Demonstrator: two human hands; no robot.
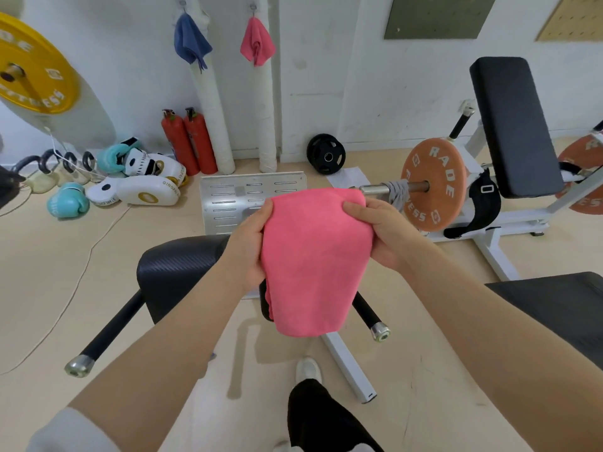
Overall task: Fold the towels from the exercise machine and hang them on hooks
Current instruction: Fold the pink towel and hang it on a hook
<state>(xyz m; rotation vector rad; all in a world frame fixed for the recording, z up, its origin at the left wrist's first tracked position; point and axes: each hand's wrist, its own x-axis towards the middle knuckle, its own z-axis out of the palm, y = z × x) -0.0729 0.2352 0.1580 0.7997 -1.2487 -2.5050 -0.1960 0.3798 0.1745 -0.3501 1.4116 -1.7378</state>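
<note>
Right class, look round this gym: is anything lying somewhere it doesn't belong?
Yes. A grey towel is bunched round the barbell sleeve beside the orange plate, not hung on a hook like the blue towel.

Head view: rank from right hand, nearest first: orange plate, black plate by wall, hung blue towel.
From the right hand:
1. orange plate, just right of it on the bar.
2. black plate, beyond, against the wall.
3. blue towel, high on a wall hook, far left.

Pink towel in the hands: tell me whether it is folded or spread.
Folded: the pink towel hangs doubled, layered edges at its left side.
</note>
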